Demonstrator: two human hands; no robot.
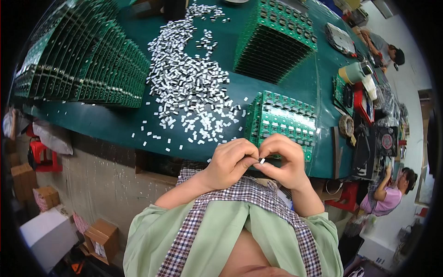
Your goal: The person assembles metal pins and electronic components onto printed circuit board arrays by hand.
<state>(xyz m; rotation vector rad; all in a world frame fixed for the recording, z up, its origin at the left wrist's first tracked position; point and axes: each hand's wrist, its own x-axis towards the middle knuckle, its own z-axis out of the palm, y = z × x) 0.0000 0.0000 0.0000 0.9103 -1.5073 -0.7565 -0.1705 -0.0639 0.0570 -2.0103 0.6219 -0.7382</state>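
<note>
Head view: one small black-and-white piece worked between two hands' fingertips.

Right hand — thumb and forefinger curled into a ring, tips drawn in on the piece; left hand has its fingers bunched and thumb pressed in, tips meeting the piece's other side, though whether they grip it I cannot tell. It sits off the table, by the near edge, just in front of the near stack of boards; the heap lies beyond, to the left. The step in hand looks like fingertip handling of this piece; the next move seems to call for a light, steady pinch.
</note>
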